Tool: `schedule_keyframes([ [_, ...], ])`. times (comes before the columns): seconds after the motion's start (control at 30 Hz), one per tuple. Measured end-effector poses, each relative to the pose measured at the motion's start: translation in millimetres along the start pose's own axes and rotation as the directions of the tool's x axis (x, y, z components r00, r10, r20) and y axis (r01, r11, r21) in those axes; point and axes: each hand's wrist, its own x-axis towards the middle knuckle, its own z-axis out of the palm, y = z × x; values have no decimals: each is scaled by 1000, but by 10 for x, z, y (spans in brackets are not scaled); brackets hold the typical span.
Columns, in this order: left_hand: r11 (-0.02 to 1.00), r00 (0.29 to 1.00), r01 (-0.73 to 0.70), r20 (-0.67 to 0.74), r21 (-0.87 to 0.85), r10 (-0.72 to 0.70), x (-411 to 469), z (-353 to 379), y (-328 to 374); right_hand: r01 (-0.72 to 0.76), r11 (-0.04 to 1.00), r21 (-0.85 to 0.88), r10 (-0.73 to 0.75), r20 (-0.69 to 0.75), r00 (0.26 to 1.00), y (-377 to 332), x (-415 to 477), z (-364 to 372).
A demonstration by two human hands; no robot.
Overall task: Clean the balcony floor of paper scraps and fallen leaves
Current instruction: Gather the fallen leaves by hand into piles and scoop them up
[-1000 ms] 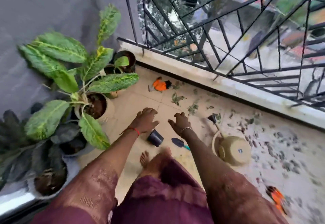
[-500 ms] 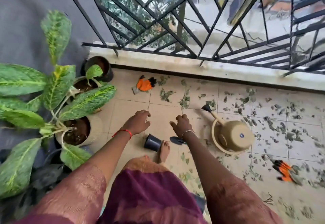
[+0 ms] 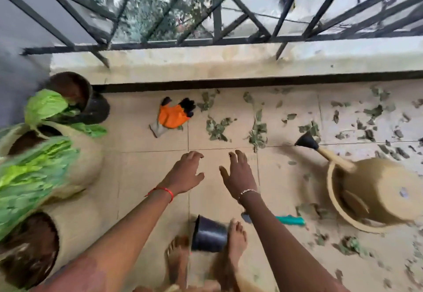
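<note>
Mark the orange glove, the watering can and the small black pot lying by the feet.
orange glove (image 3: 172, 115): head view, on the orange palm.
watering can (image 3: 377, 191): head view, on the tan body.
black pot (image 3: 209, 236): head view, on its side wall.

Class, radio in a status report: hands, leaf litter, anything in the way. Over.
Left hand open, empty; right hand open, empty. Dry green leaf scraps uncollected on tiles ahead. Orange-and-black work glove lies beside them; tan plastic watering can at right.
</note>
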Motion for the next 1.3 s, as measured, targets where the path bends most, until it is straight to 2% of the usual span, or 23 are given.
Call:
schedule_keyframes([
  [0.2,985,995,-20,-92,171,37,1329,827,-1018,78,996,-52,-83,-91,992,452,1275,1225],
  [0.33,964,955,-50,-271,263,123,1942,1089,-1517,124,968,-217,-173,-224,959,566,1976,1583],
  [0.47,976,838,-17,-529,217,132,2249,1276,-1849,159,934,-320,-274,-354,894,593,2575,1776],
  [0.57,996,791,10,-610,86,45,2353,1441,-1972,177,923,-341,-319,-421,849,523,2836,1822],
  [0.63,999,782,24,-622,-23,-33,2414,1530,-1969,191,904,-382,-339,-368,866,504,2920,1828],
  [0.7,998,786,40,-616,-49,-62,2465,1604,-1917,207,892,-402,-343,-302,889,563,2963,1868],
  [0.73,999,793,3,-609,-36,-24,2474,1629,-1884,215,891,-401,-347,-295,890,609,2959,1880],
  [0.8,983,808,-184,-570,-7,147,2471,1642,-1813,232,904,-358,-356,-333,873,692,2923,1898],
  [0.87,934,807,-357,-501,7,312,2482,1609,-1749,224,921,-319,-352,-438,827,756,2876,1899],
  [0.93,902,790,-431,-483,2,378,2555,1553,-1704,163,936,-311,-311,-520,796,832,2835,1882],
  [1.07,901,773,-434,-503,25,387,2837,1376,-1653,106,945,-308,-241,-442,864,1007,2822,1897],
  [1.2,915,809,-358,-429,184,402,3170,1147,-1654,171,960,-223,-256,-443,859,983,2857,1917],
  [1.3,932,783,-339,-510,130,356,3297,1120,-1638,285,955,-79,-286,-495,820,890,2837,1893],
])
